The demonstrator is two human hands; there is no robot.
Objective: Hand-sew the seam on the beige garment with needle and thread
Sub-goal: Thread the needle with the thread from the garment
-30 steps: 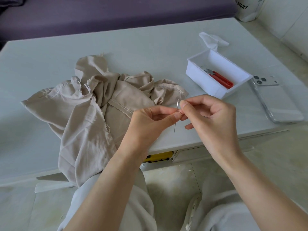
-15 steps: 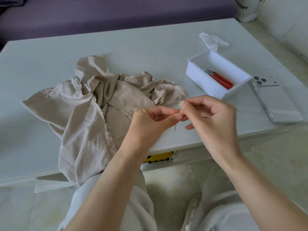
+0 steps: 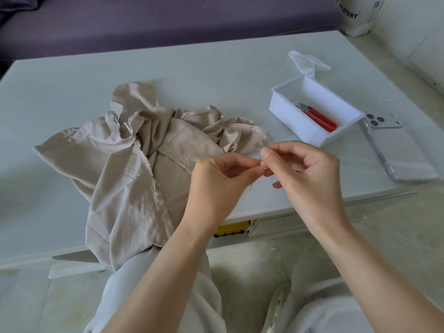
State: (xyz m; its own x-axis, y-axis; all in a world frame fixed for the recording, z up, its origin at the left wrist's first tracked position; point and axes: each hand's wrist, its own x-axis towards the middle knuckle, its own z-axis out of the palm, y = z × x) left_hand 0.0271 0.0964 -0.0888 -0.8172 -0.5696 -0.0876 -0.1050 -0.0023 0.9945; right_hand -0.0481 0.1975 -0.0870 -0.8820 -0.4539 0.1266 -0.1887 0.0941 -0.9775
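The left hand (image 3: 216,183) had thumb and forefinger closed in a pinch on the needle (image 3: 251,186), whose lower end stuck out below the thumb, pointing down. The right hand (image 3: 310,179) met it fingertip to fingertip. Its thumb and forefinger pinched the thread (image 3: 258,149) at the needle's upper end, and the other fingers were loosely curled. Only a short, faint strand of the thread showed above the forefinger. Both hands were held above the near edge of the worktop (image 3: 216,68).

The beige garment (image 3: 134,169) lay crumpled on the worktop just to the left of the hands, apart from the needle. One fold hung over the near edge toward the person's lap.

Right of the hands stood a white plastic box (image 3: 295,124) with red thread snips (image 3: 319,116) inside it. A crumpled white tissue (image 3: 307,62) lay behind the box, and a phone in a clear case (image 3: 403,150) lay beside it. A purple sofa (image 3: 168,18) stood beyond the worktop.
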